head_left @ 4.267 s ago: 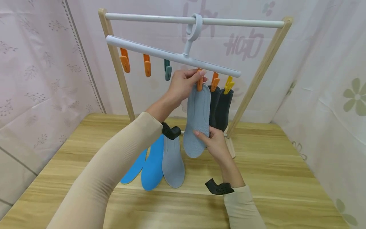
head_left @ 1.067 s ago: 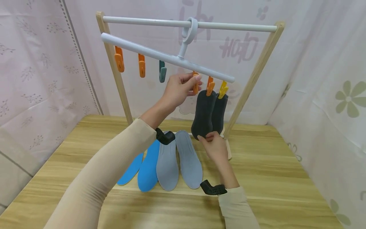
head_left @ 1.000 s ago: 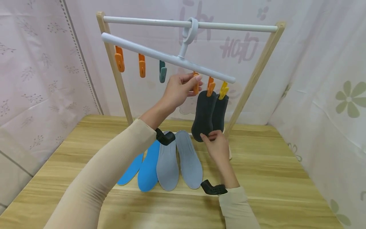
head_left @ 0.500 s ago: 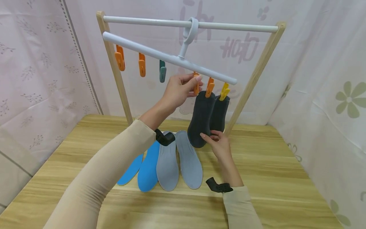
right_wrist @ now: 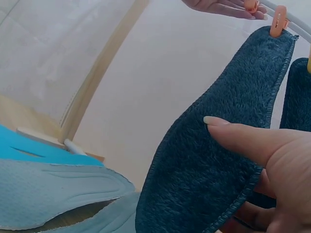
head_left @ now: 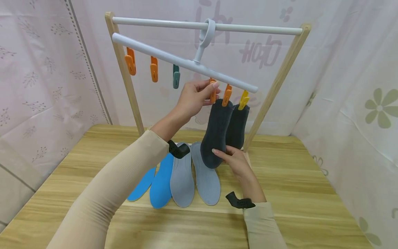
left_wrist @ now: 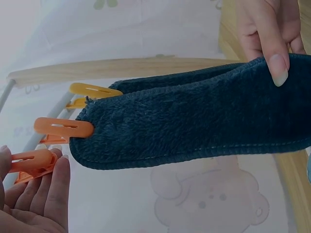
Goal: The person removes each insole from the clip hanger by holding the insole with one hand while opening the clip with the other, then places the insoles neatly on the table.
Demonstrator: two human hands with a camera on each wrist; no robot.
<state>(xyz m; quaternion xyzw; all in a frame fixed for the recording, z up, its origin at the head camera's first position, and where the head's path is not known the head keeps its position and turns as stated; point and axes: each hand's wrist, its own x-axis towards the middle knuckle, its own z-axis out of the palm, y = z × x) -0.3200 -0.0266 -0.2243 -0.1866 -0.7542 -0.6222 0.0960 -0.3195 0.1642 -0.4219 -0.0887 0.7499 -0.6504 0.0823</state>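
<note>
My left hand (head_left: pixel 196 95) pinches an empty orange clothespin (left_wrist: pixel 34 162) under the white hanger bar (head_left: pixel 174 58). Between thumb and fingers, my right hand (head_left: pixel 237 160) grips the lower part of a dark fuzzy insole (head_left: pixel 214 135). That insole's top end is still held by another orange clothespin (head_left: pixel 227 95), and it tilts toward the viewer. Behind it hangs a second dark insole (head_left: pixel 238 124) from a yellow clothespin (head_left: pixel 244 100). The right thumb lies flat on the pile in the right wrist view, with the other fingers behind the insole and partly hidden.
Two grey insoles (head_left: pixel 182 183) and two blue insoles (head_left: pixel 161 183) lie side by side on the wooden table (head_left: pixel 280 193). A wood-legged rack (head_left: pixel 278 79) carries the hanger, which slopes down to the right. Two orange clothespins and a green clothespin (head_left: pixel 176 76) hang at its left.
The grey insole came off its clothespin and now lies on the table. My right hand took hold of the front dark insole and drew its lower end toward the viewer and left.
</note>
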